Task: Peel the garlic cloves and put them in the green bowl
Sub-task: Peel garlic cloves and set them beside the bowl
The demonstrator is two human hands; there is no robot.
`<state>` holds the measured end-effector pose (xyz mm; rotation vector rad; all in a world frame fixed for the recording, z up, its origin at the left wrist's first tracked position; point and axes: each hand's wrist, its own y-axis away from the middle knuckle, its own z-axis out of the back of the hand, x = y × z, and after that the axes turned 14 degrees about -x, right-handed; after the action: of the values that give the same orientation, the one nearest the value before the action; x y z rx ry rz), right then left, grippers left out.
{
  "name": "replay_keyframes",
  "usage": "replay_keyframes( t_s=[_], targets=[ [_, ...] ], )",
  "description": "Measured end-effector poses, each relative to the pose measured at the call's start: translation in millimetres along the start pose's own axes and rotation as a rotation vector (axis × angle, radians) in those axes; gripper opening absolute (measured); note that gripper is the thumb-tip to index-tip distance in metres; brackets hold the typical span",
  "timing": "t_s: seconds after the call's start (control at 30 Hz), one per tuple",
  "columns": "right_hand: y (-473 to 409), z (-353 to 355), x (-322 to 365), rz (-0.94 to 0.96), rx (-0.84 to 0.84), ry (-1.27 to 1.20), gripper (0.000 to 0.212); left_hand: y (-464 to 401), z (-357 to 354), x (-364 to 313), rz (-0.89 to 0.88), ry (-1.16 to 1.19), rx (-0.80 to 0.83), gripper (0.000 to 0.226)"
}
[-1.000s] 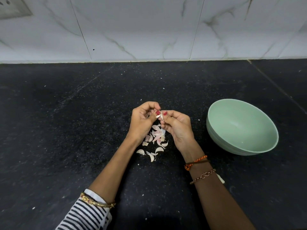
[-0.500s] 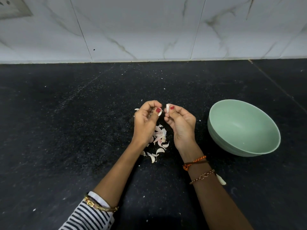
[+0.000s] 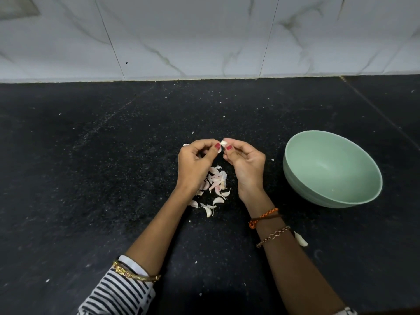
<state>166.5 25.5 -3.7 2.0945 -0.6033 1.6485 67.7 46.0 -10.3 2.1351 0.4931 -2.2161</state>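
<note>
Both hands — left hand (image 3: pixel 195 164), right hand (image 3: pixel 246 162) — pinch one garlic clove (image 3: pixel 223 143) above peel scraps (image 3: pixel 214 185), green bowl (image 3: pixel 368 196) nearby.

striped sleeve (image 3: pixel 118 292), bangle (image 3: pixel 136 274), red nails (image 3: pixel 217 145)

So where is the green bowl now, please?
In the head view the green bowl stands on the black counter at the right, just beyond the right hand, apart from it and from the pile of garlic pieces between the hands.
</note>
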Motion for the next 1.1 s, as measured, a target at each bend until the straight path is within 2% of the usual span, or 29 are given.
replay_keyframes(
  t_s=[0.27,0.57,0.8,1.1],
  targets=[
    [-3.7,0.8,-7.3,0.174,-0.014,0.143,0.012,-0.9,3.7,-3.9,0.034,0.034,-0.019,0.011],
    [1.6,-0.5,-13.4,0.415,-0.039,0.223,0.016,0.2,1.4,-6.7,0.197,0.181,-0.048,0.018],
    [-0.5,-2.4,-10.0,0.245,-0.037,0.081,0.015,-0.3,2.0,-8.5,0.264,0.199,-0.02,0.011],
    [-3.2,1.0,-12.1,0.279,-0.019,0.115,0.017,-0.7,5.0,-6.9,0.149,0.15,-0.001,0.016]
  ],
)
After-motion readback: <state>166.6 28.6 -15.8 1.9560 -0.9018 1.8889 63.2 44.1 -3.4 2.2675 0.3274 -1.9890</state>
